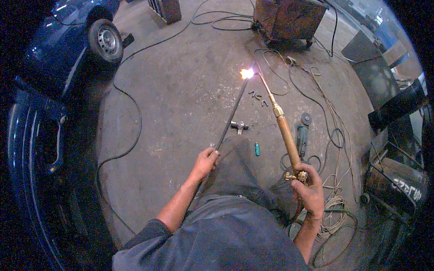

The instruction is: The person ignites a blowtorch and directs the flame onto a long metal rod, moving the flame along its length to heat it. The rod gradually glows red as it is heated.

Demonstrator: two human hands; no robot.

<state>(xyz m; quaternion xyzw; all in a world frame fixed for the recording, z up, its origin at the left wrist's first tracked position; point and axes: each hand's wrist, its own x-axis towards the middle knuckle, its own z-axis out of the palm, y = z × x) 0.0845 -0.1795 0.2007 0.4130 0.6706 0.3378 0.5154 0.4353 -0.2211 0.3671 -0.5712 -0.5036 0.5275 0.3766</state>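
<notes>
A worn grey floor (176, 99) carries what I see, with a dark blue car (63, 40) along its left edge and a rusty metal box on casters (289, 20) at its far edge. Over the middle of the floor I have a long, thin, dark rod (233, 110), its long axis running from my left hand (206, 162) toward the far edge and leaning right. That hand is closed round it, thumb on top. A long brass-coloured torch with a thin copper neck (286, 135) slants the opposite way, from my right hand (310, 185) forward and left, so the two axes converge ahead of me. My right hand is wrapped round the torch's lower end, thumb beside its round brass valve knobs (303, 176). To the right of the torch lies a teal-and-dark angle grinder (302, 135); between rod and torch lie a small teal lighter (257, 149) and little bent metal pieces (264, 103). Just beyond those burns a bright yellow-white flame (247, 73), where both tips come together. I judge that meeting decisive: my left hand looks nearer to it, but glare keeps me from telling whether the tips touch.
</notes>
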